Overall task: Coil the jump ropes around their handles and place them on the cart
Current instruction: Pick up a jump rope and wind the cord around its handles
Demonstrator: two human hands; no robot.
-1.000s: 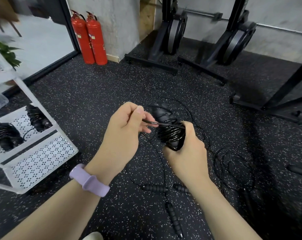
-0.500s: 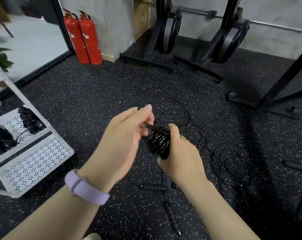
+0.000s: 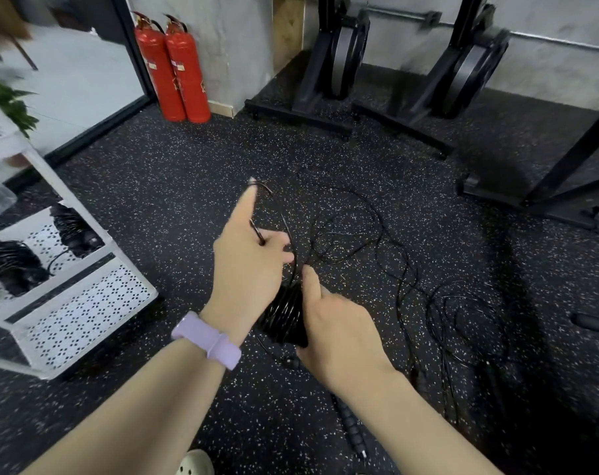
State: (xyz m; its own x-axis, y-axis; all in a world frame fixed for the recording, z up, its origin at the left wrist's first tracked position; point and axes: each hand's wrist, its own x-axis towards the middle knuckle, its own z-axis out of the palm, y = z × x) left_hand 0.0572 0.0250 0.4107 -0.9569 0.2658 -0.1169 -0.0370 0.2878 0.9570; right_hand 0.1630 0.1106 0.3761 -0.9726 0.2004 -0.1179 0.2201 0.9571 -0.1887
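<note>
Left hand (image 3: 246, 265) pinches the loose rope end (image 3: 262, 214) and loops it upward, while the right hand (image 3: 339, 330) grips the coiled bundle (image 3: 284, 313) held between both hands above the floor. Winding appears nearly complete; the next move likely calls for tucking the end, then carrying the bundle to the cart (image 3: 85, 313) at left.

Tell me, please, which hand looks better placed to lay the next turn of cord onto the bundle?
Probably the left hand: it already pinches the loose cord above the coiled bundle. The right hand grips that bundle and is best left steadying it.
</note>
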